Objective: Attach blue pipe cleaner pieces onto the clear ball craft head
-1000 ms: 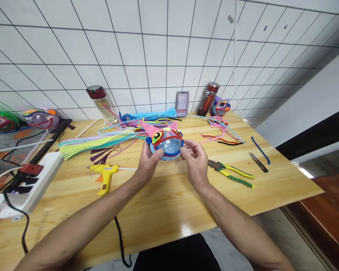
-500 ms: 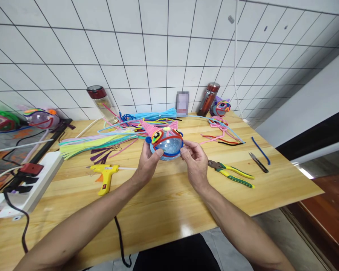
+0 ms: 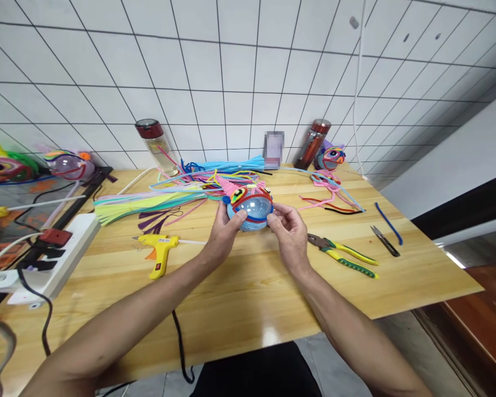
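Both of my hands hold a clear ball point(image 3: 257, 209) trimmed with pipe cleaners like an animal's head, above the middle of the table. It has pink pointed ears, yellow-and-black eyes, a red and blue band round the clear front, and light blue pipe cleaner below. My left hand point(image 3: 228, 229) grips its left side, thumb across the front edge. On the right edge, my right hand point(image 3: 289, 231) pinches with thumb and fingers; its fingertips are partly hidden. A yellow glue gun point(image 3: 160, 253) lies left of my left hand, and yellow-green pliers point(image 3: 347, 256) lie right of my right hand.
Bundled pipe cleaners point(image 3: 149, 201) spread behind the ball. A glass bottle point(image 3: 156, 146) and a red flask point(image 3: 313, 144) stand by the tiled wall. Small snips point(image 3: 384, 241) lie at right. A white power strip point(image 3: 58, 262) with cables is at left. Other decorated balls point(image 3: 68, 165) sit behind.
The whole view has shifted slightly, so the table and things appear a little further right. The ball looks tipped a little, its ears showing shorter. Both hands keep their hold.
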A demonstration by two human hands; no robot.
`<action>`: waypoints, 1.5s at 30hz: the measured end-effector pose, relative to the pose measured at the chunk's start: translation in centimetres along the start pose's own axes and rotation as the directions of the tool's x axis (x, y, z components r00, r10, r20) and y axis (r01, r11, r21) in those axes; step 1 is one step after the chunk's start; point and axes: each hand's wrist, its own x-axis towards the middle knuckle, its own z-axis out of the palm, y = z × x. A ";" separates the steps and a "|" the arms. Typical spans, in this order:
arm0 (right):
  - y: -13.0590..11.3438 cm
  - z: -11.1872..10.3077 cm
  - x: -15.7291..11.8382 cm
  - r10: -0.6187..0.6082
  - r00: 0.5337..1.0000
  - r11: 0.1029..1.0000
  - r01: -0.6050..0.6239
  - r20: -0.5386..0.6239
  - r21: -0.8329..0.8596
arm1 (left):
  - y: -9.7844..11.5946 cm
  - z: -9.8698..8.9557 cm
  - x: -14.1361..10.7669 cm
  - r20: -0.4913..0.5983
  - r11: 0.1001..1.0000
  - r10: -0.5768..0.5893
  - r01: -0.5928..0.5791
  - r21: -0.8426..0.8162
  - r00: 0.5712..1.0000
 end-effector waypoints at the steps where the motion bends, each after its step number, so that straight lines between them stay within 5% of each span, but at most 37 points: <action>1: 0.1 0.0 0.0 0.006 1.000 1.000 -0.006 0.001 0.000 | -0.1 -0.1 0.0 0.002 1.000 0.004 -0.004 0.005 1.000; 20: 0.1 0.1 -0.1 -0.012 1.000 1.000 0.012 -0.010 -0.028 | -0.5 -0.6 0.1 0.054 0.999 0.023 -0.024 0.032 0.998; 38: 0.9 -0.5 0.2 -0.067 0.998 0.989 0.065 -0.007 -0.133 | 0.9 1.0 0.0 0.019 0.992 -0.067 0.068 -0.110 0.998; 45: 1.0 -0.2 0.1 0.066 0.997 0.997 -0.068 0.045 0.041 | 0.2 0.4 0.1 0.008 0.998 0.003 -0.002 -0.064 1.000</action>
